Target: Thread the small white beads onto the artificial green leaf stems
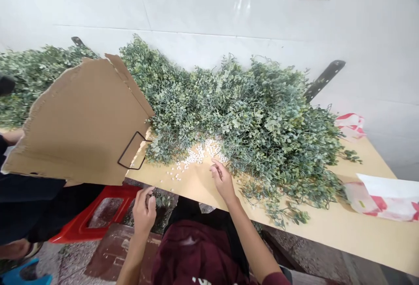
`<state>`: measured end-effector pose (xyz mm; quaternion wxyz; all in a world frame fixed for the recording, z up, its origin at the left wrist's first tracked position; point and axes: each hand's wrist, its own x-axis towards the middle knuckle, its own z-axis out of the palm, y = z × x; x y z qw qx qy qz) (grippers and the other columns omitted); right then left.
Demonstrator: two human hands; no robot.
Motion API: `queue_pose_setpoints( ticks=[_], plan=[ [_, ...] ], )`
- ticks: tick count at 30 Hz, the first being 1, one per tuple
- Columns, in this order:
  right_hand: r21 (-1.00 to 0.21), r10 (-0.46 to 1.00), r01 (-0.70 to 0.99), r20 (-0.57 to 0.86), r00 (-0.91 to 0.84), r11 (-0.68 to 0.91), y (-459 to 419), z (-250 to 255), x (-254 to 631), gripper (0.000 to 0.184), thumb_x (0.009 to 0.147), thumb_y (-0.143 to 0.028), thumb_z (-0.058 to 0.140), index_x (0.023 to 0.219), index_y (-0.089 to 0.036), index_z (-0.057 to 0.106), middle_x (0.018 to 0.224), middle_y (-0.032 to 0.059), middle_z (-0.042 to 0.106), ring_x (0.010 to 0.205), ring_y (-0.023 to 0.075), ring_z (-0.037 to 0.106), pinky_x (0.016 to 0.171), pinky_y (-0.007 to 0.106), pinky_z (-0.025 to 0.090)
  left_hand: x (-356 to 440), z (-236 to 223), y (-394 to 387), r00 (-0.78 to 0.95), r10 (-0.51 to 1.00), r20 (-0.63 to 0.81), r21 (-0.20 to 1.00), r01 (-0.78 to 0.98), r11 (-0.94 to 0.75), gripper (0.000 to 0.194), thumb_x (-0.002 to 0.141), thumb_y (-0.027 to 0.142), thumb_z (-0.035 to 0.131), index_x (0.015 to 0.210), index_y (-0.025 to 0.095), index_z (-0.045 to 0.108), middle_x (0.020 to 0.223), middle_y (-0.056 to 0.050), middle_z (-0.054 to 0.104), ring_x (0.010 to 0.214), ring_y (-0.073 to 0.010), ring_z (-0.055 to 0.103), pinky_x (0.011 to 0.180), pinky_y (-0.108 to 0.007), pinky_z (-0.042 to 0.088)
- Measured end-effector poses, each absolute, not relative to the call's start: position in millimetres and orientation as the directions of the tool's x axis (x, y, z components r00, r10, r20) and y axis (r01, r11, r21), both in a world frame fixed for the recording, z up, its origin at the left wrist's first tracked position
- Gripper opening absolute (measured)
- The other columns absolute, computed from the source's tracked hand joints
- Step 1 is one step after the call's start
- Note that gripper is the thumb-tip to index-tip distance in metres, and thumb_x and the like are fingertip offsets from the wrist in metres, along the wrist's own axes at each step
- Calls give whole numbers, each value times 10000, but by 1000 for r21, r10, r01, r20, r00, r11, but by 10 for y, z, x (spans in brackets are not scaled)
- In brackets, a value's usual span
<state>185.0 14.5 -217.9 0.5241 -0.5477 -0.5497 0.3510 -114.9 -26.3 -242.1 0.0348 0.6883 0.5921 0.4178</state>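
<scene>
My right hand [221, 179] rests on the wooden table [343, 228] beside a scatter of small white beads [196, 156], its fingers curled in a pinch; what they pinch is too small to see. My left hand [144, 208] hangs just off the table's near edge, fingers closed around a small sprig of green artificial foliage. A big heap of the same artificial greenery [258, 119] covers the table behind the beads.
A torn cardboard sheet [81, 123] with a black wire handle stands at the left. Another person in dark clothes sits at the far left by a red plastic stool [98, 215]. Red-and-white plastic bags [382, 197] lie at the right. A white tiled wall rises behind.
</scene>
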Motion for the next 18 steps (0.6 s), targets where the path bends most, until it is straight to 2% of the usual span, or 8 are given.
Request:
queue_pose_setpoints(
  ticks=[4, 7, 8, 10, 12, 14, 16, 18],
  plan=[
    [-920, 946, 312, 293, 139, 239, -119, -1981, 1917, 312, 947, -304, 465, 1211, -190, 588, 904, 56, 654, 769, 147, 608, 746, 284, 502, -1127, -2477, -258, -23, 839, 544, 536, 779, -326, 267, 951, 264, 403, 1085, 129, 591, 979, -99, 589, 882, -193, 583, 824, -316, 476],
    [-829, 893, 466, 421, 157, 309, -408, -1683, 2135, 283, 934, -250, 496, 1196, -213, 598, 903, 46, 664, 800, 147, 616, 774, 282, 495, -1085, -2507, -239, 0, 836, 549, 541, 763, -355, 246, 950, 250, 411, 1070, 131, 591, 994, -104, 600, 918, -198, 590, 840, -315, 478],
    [-792, 870, 536, 453, 197, 292, -499, -1567, 2246, 272, 927, -250, 510, 1179, -217, 607, 913, 47, 667, 814, 149, 617, 774, 279, 492, -1068, -2512, -231, 6, 835, 550, 545, 756, -363, 239, 948, 247, 418, 1065, 132, 592, 994, -104, 602, 923, -199, 592, 844, -317, 478],
    [-740, 822, 657, 460, 337, 145, -659, -1339, 2510, 228, 920, -295, 525, 1107, -219, 631, 970, 58, 671, 854, 161, 619, 779, 284, 485, -1024, -2515, -215, 9, 833, 553, 553, 743, -376, 225, 943, 242, 434, 1059, 135, 594, 995, -105, 608, 922, -197, 596, 846, -317, 481],
    [-694, 816, 712, 346, 462, -109, -799, -1155, 2783, 229, 913, -386, 519, 1012, -223, 646, 928, 50, 672, 789, 165, 610, 720, 284, 476, -968, -2502, -200, 13, 828, 561, 558, 733, -389, 213, 937, 236, 448, 1054, 137, 596, 993, -106, 615, 912, -194, 600, 835, -314, 485],
    [-586, 869, 729, 81, 488, -355, -938, -1051, 3012, 279, 885, -485, 520, 924, -240, 649, 876, 33, 681, 738, 179, 609, 644, 285, 453, -902, -2471, -188, 9, 822, 569, 563, 725, -397, 205, 934, 230, 454, 1050, 138, 596, 988, -106, 620, 905, -190, 603, 824, -310, 488],
    [-461, 863, 739, -146, 483, -491, -1087, -1040, 3164, 319, 856, -543, 516, 892, -254, 647, 874, 27, 692, 718, 192, 619, 603, 285, 433, -832, -2424, -183, -5, 820, 572, 574, 716, -396, 198, 931, 224, 457, 1045, 138, 595, 975, -103, 622, 898, -187, 604, 815, -307, 489],
    [-394, 832, 733, -263, 489, -555, -1245, -1110, 3242, 345, 837, -575, 507, 871, -257, 635, 896, 25, 696, 720, 197, 630, 599, 285, 426, -769, -2367, -186, -17, 818, 575, 586, 706, -398, 190, 927, 219, 462, 1039, 140, 594, 965, -98, 622, 895, -184, 603, 813, -304, 489]
  ],
)
